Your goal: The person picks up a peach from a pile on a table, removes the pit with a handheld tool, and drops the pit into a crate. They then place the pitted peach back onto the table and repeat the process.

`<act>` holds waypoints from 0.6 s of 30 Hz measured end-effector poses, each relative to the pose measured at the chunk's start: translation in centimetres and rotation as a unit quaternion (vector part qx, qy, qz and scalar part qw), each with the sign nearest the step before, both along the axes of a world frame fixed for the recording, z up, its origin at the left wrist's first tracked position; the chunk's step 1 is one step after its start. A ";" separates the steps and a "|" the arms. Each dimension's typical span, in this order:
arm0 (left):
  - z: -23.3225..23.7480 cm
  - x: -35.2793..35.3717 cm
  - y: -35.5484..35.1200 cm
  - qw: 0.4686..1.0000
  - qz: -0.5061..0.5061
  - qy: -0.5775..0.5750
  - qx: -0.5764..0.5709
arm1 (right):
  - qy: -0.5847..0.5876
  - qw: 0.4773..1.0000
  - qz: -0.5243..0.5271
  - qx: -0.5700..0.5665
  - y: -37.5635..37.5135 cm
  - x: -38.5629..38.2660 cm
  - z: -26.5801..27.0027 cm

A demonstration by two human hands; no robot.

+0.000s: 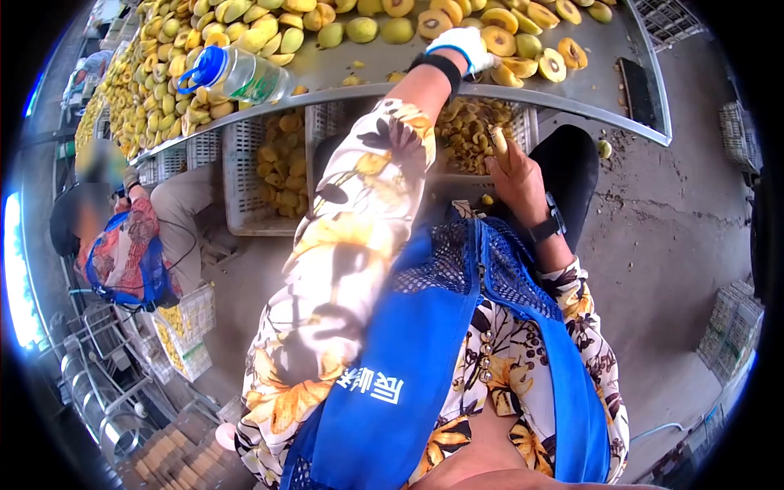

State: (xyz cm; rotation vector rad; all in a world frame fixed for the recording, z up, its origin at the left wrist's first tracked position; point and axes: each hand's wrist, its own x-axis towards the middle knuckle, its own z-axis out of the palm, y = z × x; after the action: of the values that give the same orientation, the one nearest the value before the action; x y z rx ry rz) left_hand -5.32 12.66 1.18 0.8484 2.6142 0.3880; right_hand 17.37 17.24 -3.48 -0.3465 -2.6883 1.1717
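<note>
My left hand, in a white glove, is stretched over the metal table, among halved yellow fruits with brown centres. Its fingers are bunched and partly hidden, so whether they hold a fruit cannot be made out. My bare right hand is closed around a light wooden handle, in front of the table edge. Below that edge, a white crate holds small yellow-brown fruit pieces.
A clear bottle with a blue cap lies on the fruit heap at left. Another crate of pieces stands below. A co-worker sits at far left. A dark tray is on the table's right end.
</note>
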 end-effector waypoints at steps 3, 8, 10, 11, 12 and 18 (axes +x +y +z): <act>-3.8 -3.7 -0.3 0.999 -0.039 0.005 0.023 | -0.017 0.993 -0.065 -0.098 -0.3 0.3 0.7; -0.1 1.3 -5.9 0.813 0.121 -0.364 0.437 | -0.033 0.927 -0.120 -0.353 0.4 -2.0 4.1; 1.6 4.5 -8.1 0.794 0.070 -0.368 0.479 | -0.043 0.855 -0.096 -0.508 0.8 -3.5 3.9; 1.6 5.7 -9.0 0.823 0.059 -0.319 0.466 | -0.058 0.818 -0.089 -0.565 0.6 -4.2 3.9; 1.8 6.8 -9.7 0.850 0.000 -0.225 0.476 | -0.072 0.778 -0.082 -0.619 0.5 -4.8 3.7; 1.3 10.8 -12.1 0.530 0.178 -0.449 0.697 | 0.022 0.826 -0.065 -0.559 -4.0 -6.5 2.6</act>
State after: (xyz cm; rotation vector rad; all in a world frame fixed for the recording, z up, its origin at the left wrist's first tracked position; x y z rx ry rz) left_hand 5.50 0.60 2.49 0.1587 0.9844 2.3783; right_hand 10.89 13.19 -0.86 -0.6027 -1.5703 2.5147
